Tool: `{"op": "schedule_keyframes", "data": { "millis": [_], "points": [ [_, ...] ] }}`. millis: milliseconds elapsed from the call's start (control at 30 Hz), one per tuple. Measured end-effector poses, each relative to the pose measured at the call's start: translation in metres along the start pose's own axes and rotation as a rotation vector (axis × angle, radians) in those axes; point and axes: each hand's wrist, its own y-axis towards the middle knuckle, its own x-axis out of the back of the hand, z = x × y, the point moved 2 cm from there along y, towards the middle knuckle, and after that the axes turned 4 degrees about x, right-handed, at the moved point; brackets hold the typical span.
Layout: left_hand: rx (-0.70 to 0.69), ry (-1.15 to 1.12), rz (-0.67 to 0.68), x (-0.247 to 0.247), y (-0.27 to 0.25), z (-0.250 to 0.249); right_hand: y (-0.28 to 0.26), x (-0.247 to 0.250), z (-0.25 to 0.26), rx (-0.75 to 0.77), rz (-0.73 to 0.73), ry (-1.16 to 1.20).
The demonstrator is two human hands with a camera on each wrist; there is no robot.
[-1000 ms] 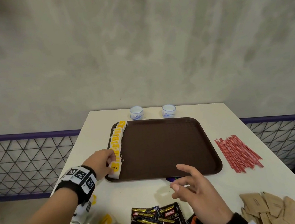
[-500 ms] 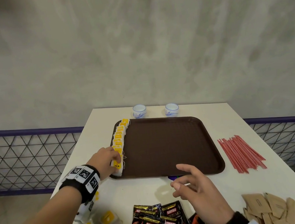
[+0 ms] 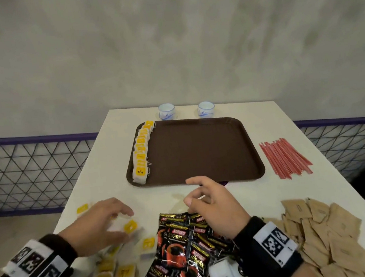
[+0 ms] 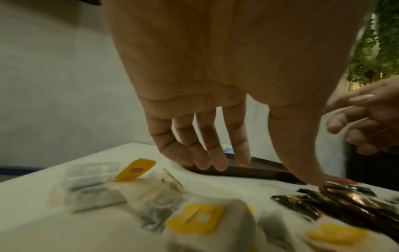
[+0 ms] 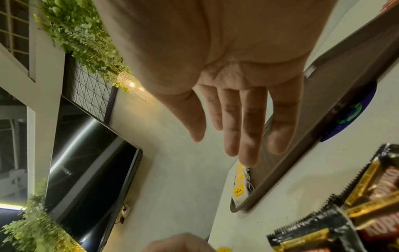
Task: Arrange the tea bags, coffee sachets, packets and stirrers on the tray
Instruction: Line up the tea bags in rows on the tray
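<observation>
Brown tray [image 3: 201, 149] carries a tea-bag row [image 3: 142, 152] along its left edge. Left hand [image 3: 100, 224] hovers, fingers loose, over loose tea bags [image 4: 194, 218]. Right hand [image 5: 226, 76] hangs empty, fingers extended, above coffee sachets [image 5: 356, 204].

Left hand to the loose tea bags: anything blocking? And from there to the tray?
Nothing visible blocks either. The left hand hovers open right over the loose tea bags on the table. From there to the tray lies bare tabletop; the coffee sachets sit off to the right, and the tea-bag row fills only the tray's left edge.
</observation>
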Motion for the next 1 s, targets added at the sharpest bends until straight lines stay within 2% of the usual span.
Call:
{"op": "schedule_keyframes", "data": {
  "millis": [100,300,400,600,733,833,1000],
  "points": [
    [0.017,0.079,0.058,-0.009,-0.026,0.005,-0.006,0.000,-0.003,0.000,0.010,-0.019],
    [0.221,0.187,-0.059,-0.055,-0.055,0.003,-0.015,-0.013,-0.001,-0.001,0.069,-0.041],
    [0.274,0.190,-0.033,-0.065,-0.051,-0.006,-0.019,-0.023,0.000,0.013,0.112,-0.071],
    [0.192,0.295,0.080,-0.060,-0.034,-0.018,-0.023,-0.026,0.006,0.036,0.124,-0.079],
    [0.122,0.279,0.056,-0.051,-0.024,-0.024,-0.023,-0.024,0.006,0.037,0.092,-0.069],
    [0.108,0.294,0.074,-0.046,-0.019,-0.028,-0.023,-0.026,0.006,0.037,0.094,-0.067],
    [0.102,0.257,0.012,-0.038,-0.010,-0.024,-0.019,-0.036,0.003,0.025,0.128,-0.081]
  ]
}}
